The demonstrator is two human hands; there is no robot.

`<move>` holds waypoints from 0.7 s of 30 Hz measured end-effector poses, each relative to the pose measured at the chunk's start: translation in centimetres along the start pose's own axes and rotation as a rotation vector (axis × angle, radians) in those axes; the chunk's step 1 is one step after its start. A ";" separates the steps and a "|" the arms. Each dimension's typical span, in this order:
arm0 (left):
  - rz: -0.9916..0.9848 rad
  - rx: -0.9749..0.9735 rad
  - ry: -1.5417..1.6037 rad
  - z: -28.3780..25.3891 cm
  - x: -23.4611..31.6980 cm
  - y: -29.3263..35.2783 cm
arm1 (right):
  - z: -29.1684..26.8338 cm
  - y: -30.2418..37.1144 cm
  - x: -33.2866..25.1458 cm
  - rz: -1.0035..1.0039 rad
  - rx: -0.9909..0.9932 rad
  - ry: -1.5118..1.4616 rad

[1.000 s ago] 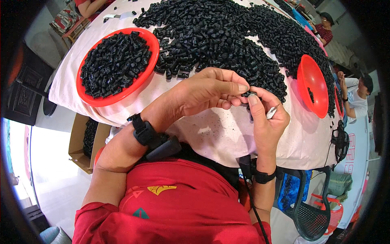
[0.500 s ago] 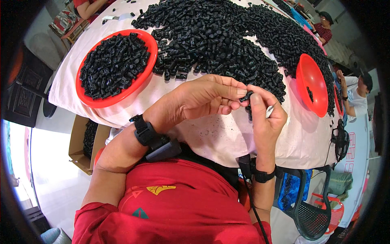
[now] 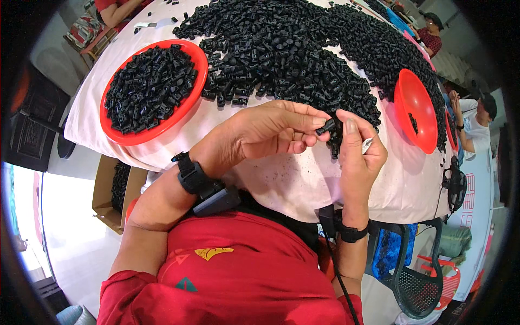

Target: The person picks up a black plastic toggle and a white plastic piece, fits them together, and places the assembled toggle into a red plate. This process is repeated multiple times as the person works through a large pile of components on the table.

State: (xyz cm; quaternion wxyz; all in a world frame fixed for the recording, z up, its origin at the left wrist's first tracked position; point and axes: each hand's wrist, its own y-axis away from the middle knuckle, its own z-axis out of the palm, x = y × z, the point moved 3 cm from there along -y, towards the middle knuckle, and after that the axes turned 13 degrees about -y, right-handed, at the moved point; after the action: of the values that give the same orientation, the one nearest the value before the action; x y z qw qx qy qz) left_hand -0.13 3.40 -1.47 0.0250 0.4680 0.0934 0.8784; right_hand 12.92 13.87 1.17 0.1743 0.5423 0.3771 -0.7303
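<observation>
My left hand pinches a small black plastic piece, shaped like a cord lock, between thumb and fingertips. Close to its right is my right hand, with fingers curled and a small pale, flat, blade-like tool sticking out between them. A narrow gap separates the right fingertips from the black piece. Beyond both hands spreads a large heap of similar black pieces. More of them fill the red basin on the left.
On the right a red bowl, tilted, holds a few black pieces. A pale cloth with dark specks covers the table. Lower left stands a cardboard box; lower right, a black chair. Other people sit around the table.
My right hand has drawn slightly away to the right from the black piece, with its fingertips off it. My left hand keeps its pinch, almost unmoved.
</observation>
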 end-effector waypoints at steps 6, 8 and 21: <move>0.032 -0.042 -0.019 0.0 0.1 -0.2 | -0.5 0.1 0.3 -0.029 0.024 0.020; 0.040 -0.028 -0.022 0.0 0.1 -0.1 | -0.2 0.0 0.2 -0.058 0.015 0.044; 0.523 0.426 -0.150 -3.6 4.6 2.6 | 0.6 0.2 0.4 -0.120 -0.028 0.179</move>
State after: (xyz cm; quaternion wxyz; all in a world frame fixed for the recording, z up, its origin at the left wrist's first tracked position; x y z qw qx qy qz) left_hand -5.57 0.96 0.88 -0.2925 0.5340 0.1493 0.7791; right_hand 12.52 13.36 0.84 0.1033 0.5793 0.4332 -0.6827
